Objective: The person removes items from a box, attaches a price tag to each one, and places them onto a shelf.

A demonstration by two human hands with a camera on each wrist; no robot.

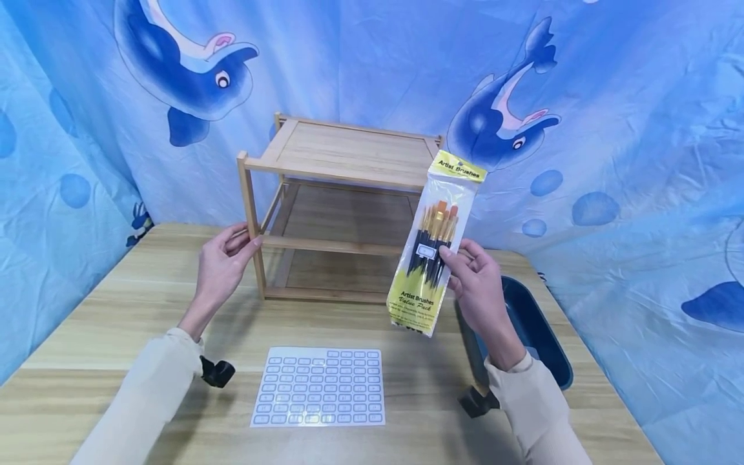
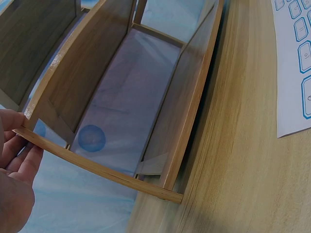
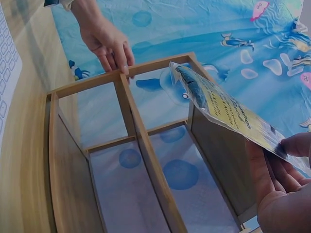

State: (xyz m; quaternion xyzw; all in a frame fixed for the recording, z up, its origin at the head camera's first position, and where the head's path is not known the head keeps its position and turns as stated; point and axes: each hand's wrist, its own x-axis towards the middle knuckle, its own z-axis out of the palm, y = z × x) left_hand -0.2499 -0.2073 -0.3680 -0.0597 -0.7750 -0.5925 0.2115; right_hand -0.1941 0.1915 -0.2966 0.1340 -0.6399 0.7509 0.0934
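A pack of artist brushes (image 1: 429, 258) in a clear and yellow wrapper is held up by my right hand (image 1: 481, 284), thumb on its front and fingers behind. A small white label sticks on the wrapper over the dark handles. The pack hangs in front of the right end of a three-tier wooden shelf (image 1: 334, 245), hiding part of it. My left hand (image 1: 223, 261) grips the shelf's front left post at middle-tier height. In the left wrist view the fingers (image 2: 30, 165) of that hand close on the post where the middle rail joins it.
A white sheet of blue-framed number labels (image 1: 320, 387) lies on the wooden table (image 1: 192, 413) in front of the shelf. To the right, partly behind my right forearm, stands a dark blue tray (image 1: 543, 323). A blue curtain (image 1: 372, 58) with dolphins hangs behind and at both sides.
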